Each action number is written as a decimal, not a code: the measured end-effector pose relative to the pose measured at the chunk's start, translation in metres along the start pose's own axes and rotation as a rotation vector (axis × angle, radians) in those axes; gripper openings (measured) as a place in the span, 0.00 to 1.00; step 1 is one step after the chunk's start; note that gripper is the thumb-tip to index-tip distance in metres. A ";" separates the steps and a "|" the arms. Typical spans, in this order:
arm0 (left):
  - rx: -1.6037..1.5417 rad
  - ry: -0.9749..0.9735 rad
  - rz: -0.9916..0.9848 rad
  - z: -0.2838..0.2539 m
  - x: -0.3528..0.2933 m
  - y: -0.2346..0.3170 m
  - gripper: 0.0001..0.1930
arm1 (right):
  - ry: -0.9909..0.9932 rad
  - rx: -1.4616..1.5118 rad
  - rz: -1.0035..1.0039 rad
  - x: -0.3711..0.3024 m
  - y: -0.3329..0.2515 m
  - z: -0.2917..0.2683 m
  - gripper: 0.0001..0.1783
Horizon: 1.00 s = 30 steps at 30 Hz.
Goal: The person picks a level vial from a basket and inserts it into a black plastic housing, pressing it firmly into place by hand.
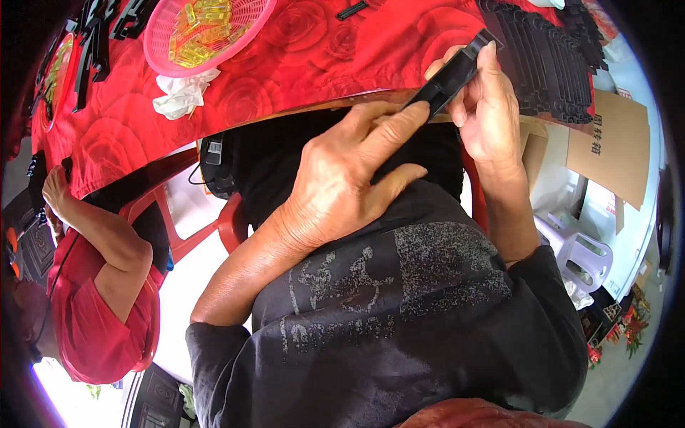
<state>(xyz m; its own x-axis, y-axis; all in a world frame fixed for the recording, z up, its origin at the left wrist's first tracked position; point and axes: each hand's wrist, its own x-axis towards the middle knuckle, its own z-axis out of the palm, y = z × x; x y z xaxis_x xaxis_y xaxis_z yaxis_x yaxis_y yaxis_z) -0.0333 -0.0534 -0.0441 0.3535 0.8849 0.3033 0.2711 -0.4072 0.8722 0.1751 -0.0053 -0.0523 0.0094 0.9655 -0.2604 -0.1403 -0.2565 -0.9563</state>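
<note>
A long, narrow black plastic part (448, 80) is held slanting over the table's near edge. My right hand (492, 114) grips its upper stretch, with the thumb along one side and fingers curled behind. At the lower end, the fingers of my left hand (342, 160) close over the part, while the left thumb stands away from it. The left fingertips partly cover that end. To the right, on the table, lie many similar dark plastic parts (542, 60) in overlapping rows.
A pink basket (153, 53) of clear yellow pieces (207, 32) stands on the red rose-patterned cloth (300, 50), beside crumpled white tissue (182, 94). Black strips (89, 64) lie further left. A co-worker in red (107, 307) sits at left. A cardboard box (610, 146) and pale plastic stool (581, 257) are at right.
</note>
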 end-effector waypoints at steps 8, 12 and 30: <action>0.090 0.006 -0.033 0.004 -0.012 -0.002 0.26 | 0.012 -0.006 -0.035 -0.011 -0.005 0.013 0.31; 0.064 0.053 0.021 0.004 -0.011 -0.008 0.24 | -0.015 0.017 -0.059 -0.009 -0.005 0.013 0.31; -0.023 -0.107 -0.098 0.000 -0.009 -0.004 0.28 | -0.058 -0.087 -0.097 -0.010 -0.010 0.016 0.30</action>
<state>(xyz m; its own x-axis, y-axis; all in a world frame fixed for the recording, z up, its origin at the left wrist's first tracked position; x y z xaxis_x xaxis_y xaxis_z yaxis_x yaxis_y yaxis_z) -0.0372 -0.0597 -0.0503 0.4201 0.8906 0.1742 0.2893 -0.3134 0.9045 0.1601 -0.0120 -0.0374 -0.0386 0.9863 -0.1606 -0.0553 -0.1626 -0.9851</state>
